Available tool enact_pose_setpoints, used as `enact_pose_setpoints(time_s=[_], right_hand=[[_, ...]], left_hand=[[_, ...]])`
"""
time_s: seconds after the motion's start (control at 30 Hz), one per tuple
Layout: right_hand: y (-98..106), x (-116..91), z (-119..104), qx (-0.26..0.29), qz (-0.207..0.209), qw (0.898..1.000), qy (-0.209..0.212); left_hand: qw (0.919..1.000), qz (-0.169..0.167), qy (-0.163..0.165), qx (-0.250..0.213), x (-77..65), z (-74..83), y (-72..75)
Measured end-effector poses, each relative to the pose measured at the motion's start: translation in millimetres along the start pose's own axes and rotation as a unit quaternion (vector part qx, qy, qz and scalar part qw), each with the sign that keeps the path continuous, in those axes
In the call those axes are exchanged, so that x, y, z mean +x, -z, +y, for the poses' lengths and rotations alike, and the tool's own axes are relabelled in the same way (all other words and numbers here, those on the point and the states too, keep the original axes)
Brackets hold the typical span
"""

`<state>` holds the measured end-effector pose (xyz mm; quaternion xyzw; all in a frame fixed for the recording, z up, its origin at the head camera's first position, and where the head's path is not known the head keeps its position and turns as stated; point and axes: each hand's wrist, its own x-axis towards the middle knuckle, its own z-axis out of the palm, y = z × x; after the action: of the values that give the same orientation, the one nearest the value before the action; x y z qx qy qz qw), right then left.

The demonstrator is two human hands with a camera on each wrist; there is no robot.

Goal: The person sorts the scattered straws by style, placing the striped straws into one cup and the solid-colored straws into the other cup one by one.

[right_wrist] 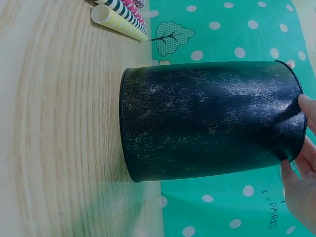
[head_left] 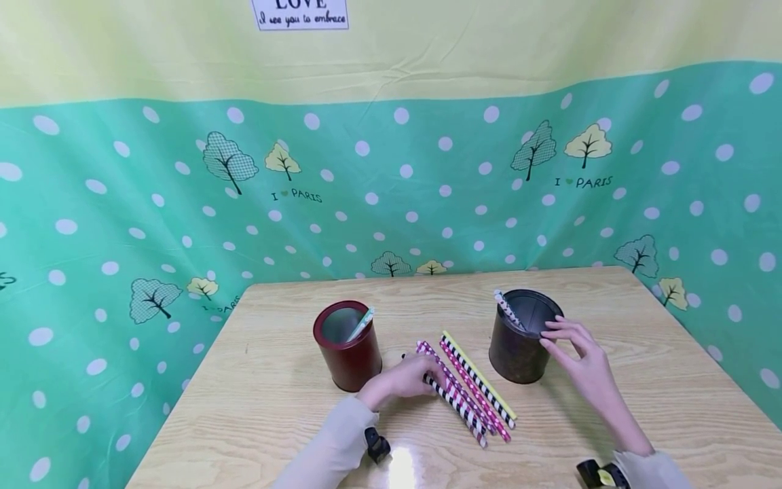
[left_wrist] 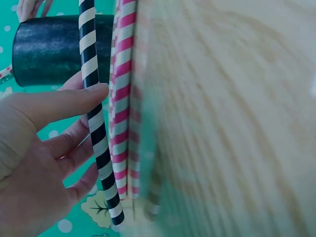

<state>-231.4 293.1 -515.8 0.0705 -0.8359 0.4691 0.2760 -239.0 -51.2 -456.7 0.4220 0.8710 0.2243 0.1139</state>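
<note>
My left hand (head_left: 408,377) pinches a black-and-white striped paper straw (left_wrist: 100,143) between thumb and fingers. That straw lies low over a loose bunch of patterned straws at the table's middle; a pink-and-white striped straw (left_wrist: 122,89) shows beside it in the left wrist view. On the right stands a dark, worn metal can (head_left: 519,356), upright and open-topped, with a speckled white straw (head_left: 508,311) leaning inside. My right hand (head_left: 583,360) touches the can's rim with fairly straight fingers. In the right wrist view, fingertips (right_wrist: 307,102) rest by the rim.
Left of the straws stands a dark red can (head_left: 353,363) with a teal-and-white straw (head_left: 362,324) inside. A yellow straw (head_left: 479,375) lies at the bunch's right edge. Behind the wooden table (head_left: 275,367) hangs a green dotted cloth (head_left: 342,231).
</note>
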Motion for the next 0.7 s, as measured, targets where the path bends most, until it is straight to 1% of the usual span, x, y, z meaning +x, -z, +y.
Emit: enact_pose_setpoints(time_s=[0.2, 0.43, 0.57, 0.7], right_hand=[[0, 1, 1, -0.003, 0.001, 1.000, 0.001], [0, 1, 1, 0.010, 0.002, 1.000, 0.005], [0, 1, 1, 0.004, 0.001, 1.000, 0.006], [0, 1, 1, 0.002, 0.002, 1.000, 0.006]], left_hand=[[0.9994, 0.027, -0.013, -0.018, 1.2, 2.7, 3.6], [0.9979, 0.049, -0.004, -0.042, 1.7, 8.0, 8.5], [0.9952, 0.058, -0.013, -0.078, 2.1, 9.9, 10.8], [0.9924, 0.065, -0.010, -0.104, 1.4, 12.0, 12.9]])
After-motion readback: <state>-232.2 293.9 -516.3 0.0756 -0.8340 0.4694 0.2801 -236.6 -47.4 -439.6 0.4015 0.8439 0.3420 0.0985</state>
